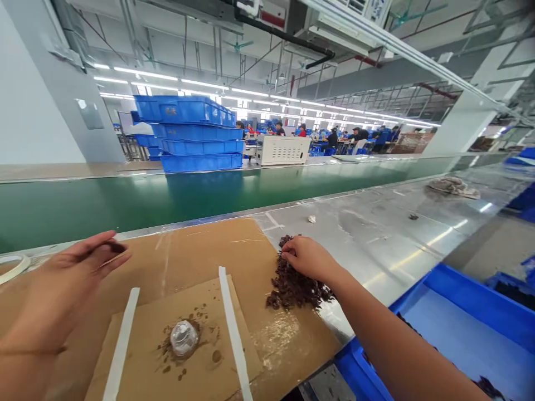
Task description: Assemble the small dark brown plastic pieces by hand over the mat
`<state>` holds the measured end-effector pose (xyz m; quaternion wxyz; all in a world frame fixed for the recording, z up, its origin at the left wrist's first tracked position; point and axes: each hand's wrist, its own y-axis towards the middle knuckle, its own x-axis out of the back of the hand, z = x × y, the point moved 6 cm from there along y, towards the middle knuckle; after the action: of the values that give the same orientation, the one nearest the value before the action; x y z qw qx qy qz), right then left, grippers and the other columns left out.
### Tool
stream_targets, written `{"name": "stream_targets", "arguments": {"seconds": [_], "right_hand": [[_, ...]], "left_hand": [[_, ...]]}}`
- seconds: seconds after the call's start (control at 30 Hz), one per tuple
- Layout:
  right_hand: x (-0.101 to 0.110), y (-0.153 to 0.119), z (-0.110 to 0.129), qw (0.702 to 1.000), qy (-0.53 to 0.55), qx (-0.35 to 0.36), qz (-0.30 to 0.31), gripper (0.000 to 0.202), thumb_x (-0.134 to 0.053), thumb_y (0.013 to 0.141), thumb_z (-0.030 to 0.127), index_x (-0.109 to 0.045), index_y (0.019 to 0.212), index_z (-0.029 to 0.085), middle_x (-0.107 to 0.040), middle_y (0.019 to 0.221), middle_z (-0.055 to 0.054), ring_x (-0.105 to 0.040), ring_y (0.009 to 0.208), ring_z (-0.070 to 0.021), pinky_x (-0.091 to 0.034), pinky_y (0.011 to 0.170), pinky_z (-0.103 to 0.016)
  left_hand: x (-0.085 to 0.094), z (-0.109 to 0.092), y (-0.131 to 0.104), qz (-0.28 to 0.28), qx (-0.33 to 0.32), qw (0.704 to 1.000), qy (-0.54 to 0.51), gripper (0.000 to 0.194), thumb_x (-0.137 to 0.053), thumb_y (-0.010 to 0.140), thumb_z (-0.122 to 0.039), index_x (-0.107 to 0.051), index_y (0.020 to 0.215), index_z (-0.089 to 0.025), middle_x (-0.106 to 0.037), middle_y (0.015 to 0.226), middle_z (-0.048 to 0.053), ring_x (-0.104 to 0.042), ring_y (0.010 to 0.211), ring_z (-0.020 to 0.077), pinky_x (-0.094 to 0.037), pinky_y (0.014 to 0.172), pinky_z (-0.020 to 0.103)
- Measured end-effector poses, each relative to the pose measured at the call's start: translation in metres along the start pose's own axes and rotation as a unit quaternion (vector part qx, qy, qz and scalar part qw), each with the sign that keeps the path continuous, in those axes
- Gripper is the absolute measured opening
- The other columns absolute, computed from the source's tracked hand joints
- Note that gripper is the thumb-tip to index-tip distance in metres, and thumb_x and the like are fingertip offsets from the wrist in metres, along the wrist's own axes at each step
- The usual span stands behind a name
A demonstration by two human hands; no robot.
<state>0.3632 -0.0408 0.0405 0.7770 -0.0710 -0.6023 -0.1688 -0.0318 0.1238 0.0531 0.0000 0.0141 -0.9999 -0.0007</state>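
On the cardboard sheet (200, 250) beside the green conveyor (125, 203), the right hand (307, 257) rests with fingers curled into the pile of small dark pieces (292, 287), within easy reach, while the left hand (79, 267) pinches one thin dark piece (112, 248) between narrowed fingertips above the taped-down glue dish (183, 337).

You stood in a big factory hall. Fluorescent strip lights (142, 73) ran in rows toward 12 o'clock under a grey ceiling with pipes and fans. A white wall (29, 111) closed off 10 o'clock. A green conveyor belt (125, 203) crossed ahead of you; beyond it, stacked blue crates (196, 133) and a white cabinet (283, 150). At 1 o'clock, seated workers (334, 136) at distant benches.
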Motion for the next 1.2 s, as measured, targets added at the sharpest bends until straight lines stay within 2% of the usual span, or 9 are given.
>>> {"name": "stream_targets", "arguments": {"seconds": [0.1, 0.23, 0.37, 0.43, 0.57, 0.67, 0.87, 1.03, 1.2], "right_hand": [[-0.016, 0.014, -0.003, 0.998, -0.038, -0.039, 0.026, 0.02, -0.061, 0.094, 0.034, -0.067, 0.092, 0.015, -0.069, 0.101, -0.006, -0.064, 0.095, -0.0192, -0.051, 0.09, -0.041], [-0.019, 0.021, -0.006, 0.997, -0.024, -0.075, 0.015, 0.014, -0.065, 0.091, 0.029, -0.067, 0.088, 0.015, -0.069, 0.09, -0.004, -0.065, 0.086, -0.0185, -0.052, 0.085, -0.039], [-0.006, 0.023, 0.0, 0.992, 0.077, -0.091, -0.044, 0.011, -0.066, 0.082, 0.027, -0.067, 0.081, 0.016, -0.067, 0.066, -0.005, -0.065, 0.065, -0.023, -0.052, 0.066, -0.037], [0.0, 0.023, 0.011, 0.981, 0.165, -0.083, -0.056, 0.018, -0.064, 0.08, 0.034, -0.066, 0.086, 0.017, -0.07, 0.068, -0.008, -0.066, 0.057, -0.0229, -0.051, 0.055, -0.035], [0.007, 0.029, 0.056, 0.935, 0.352, -0.023, -0.043, 0.036, -0.065, 0.077, 0.049, -0.063, 0.095, 0.018, -0.075, 0.088, -0.012, -0.07, 0.063, -0.021, -0.056, 0.054, -0.032], [0.012, 0.038, 0.1, 0.895, 0.442, 0.034, -0.04, 0.042, -0.071, 0.073, 0.058, -0.063, 0.085, 0.018, -0.073, 0.077, -0.008, -0.067, 0.058, -0.0172, -0.055, 0.054, -0.029], [0.014, 0.051, 0.17, 0.834, 0.536, 0.134, -0.004, 0.042, -0.086, 0.066, 0.044, -0.067, 0.097, 0.022, -0.07, 0.072, 0.0, -0.064, 0.062, -0.0127, -0.054, 0.063, -0.026], [-0.008, 0.044, 0.177, 0.815, 0.559, 0.145, 0.051, 0.032, -0.081, 0.074, 0.043, -0.073, 0.096, 0.02, -0.074, 0.095, -0.006, -0.066, 0.073, -0.0158, -0.055, 0.066, -0.03], [-0.026, 0.032, 0.163, 0.81, 0.567, 0.128, 0.079, 0.024, -0.084, 0.071, 0.038, -0.074, 0.086, 0.022, -0.073, 0.089, -0.004, -0.06, 0.064, -0.0125, -0.052, 0.06, -0.028]], "left_hand": [[-0.011, 0.014, 0.004, 0.023, 0.013, 0.992, -0.119, 0.033, -0.083, 0.067, -0.018, -0.07, 0.097, -0.022, -0.075, 0.085, -0.006, -0.068, 0.095, 0.014, -0.049, 0.102, 0.031], [-0.016, 0.027, 0.004, 0.032, 0.001, 0.99, -0.137, 0.041, -0.09, 0.054, -0.028, -0.072, 0.088, -0.014, -0.074, 0.088, 0.004, -0.066, 0.081, 0.0138, -0.056, 0.078, 0.025], [-0.02, 0.034, 0.001, 0.049, 0.001, 0.992, -0.117, 0.04, -0.087, 0.058, -0.04, -0.074, 0.087, -0.014, -0.072, 0.093, 0.008, -0.059, 0.062, 0.0104, -0.051, 0.052, 0.021], [-0.023, 0.036, -0.001, 0.063, 0.01, 0.992, -0.113, 0.04, -0.085, 0.061, -0.042, -0.075, 0.089, -0.015, -0.073, 0.096, 0.008, -0.057, 0.055, 0.0087, -0.049, 0.047, 0.02], [-0.031, 0.039, -0.006, 0.081, 0.031, 0.988, -0.125, 0.036, -0.083, 0.064, -0.042, -0.074, 0.085, -0.014, -0.072, 0.085, 0.007, -0.062, 0.053, 0.0119, -0.053, 0.051, 0.024], [-0.036, 0.043, -0.007, 0.089, 0.042, 0.985, -0.143, 0.031, -0.083, 0.065, -0.038, -0.074, 0.081, -0.012, -0.07, 0.07, 0.006, -0.067, 0.061, 0.0157, -0.056, 0.06, 0.026], [-0.041, 0.044, -0.009, 0.098, 0.039, 0.976, -0.191, 0.03, -0.081, 0.069, -0.037, -0.075, 0.083, -0.011, -0.075, 0.087, 0.012, -0.071, 0.085, 0.0193, -0.056, 0.083, 0.03], [-0.042, 0.042, -0.01, 0.092, 0.019, 0.966, -0.241, 0.037, -0.084, 0.066, -0.029, -0.068, 0.095, -0.014, -0.072, 0.082, 0.004, -0.07, 0.08, 0.0162, -0.058, 0.084, 0.034], [-0.047, 0.04, -0.015, 0.113, 0.029, 0.965, -0.236, 0.04, -0.082, 0.07, -0.028, -0.062, 0.103, -0.015, -0.071, 0.084, 0.005, -0.071, 0.073, 0.017, -0.059, 0.074, 0.033]]}}
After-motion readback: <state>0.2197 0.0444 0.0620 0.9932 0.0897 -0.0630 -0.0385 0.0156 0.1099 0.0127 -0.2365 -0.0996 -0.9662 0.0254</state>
